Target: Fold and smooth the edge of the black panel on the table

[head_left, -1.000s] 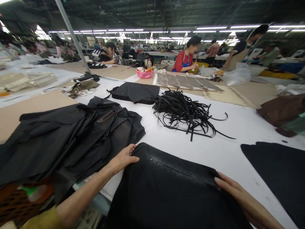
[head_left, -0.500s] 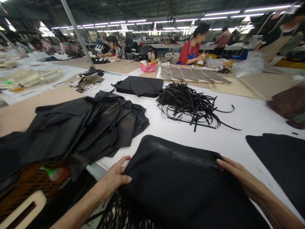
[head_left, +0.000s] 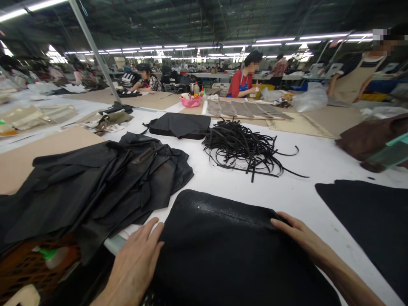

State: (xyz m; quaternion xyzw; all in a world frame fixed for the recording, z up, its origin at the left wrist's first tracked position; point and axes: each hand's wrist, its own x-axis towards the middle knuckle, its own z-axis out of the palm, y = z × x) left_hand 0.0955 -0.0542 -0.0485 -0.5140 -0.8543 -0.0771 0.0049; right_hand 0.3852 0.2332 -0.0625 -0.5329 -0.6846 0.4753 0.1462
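A black fabric piece (head_left: 223, 250) with whitish marks along its far part lies at the near edge of the white table (head_left: 287, 199). My left hand (head_left: 138, 250) is at its left edge, fingers apart and extended, holding nothing. At the upper right corner, my right hand (head_left: 293, 231) pinches the fabric between thumb and fingers. Crumpled black sheets (head_left: 134, 170) lie to the left. Beyond the piece are a heap of black strips (head_left: 239, 146) and a flat black stack (head_left: 180, 125).
More black fabric (head_left: 369, 216) lies at the right, with a brown bundle (head_left: 366, 136) behind it. A pink basket (head_left: 190, 101) stands farther back. Below left is an orange crate (head_left: 19, 267) with a green-capped bottle (head_left: 55, 256). Several people work across the tables.
My left hand has loosened from the fabric's left edge, its fingers now extended beside it. My right hand keeps its pinch. The view has shifted, and a greenish clear object shows at the right.
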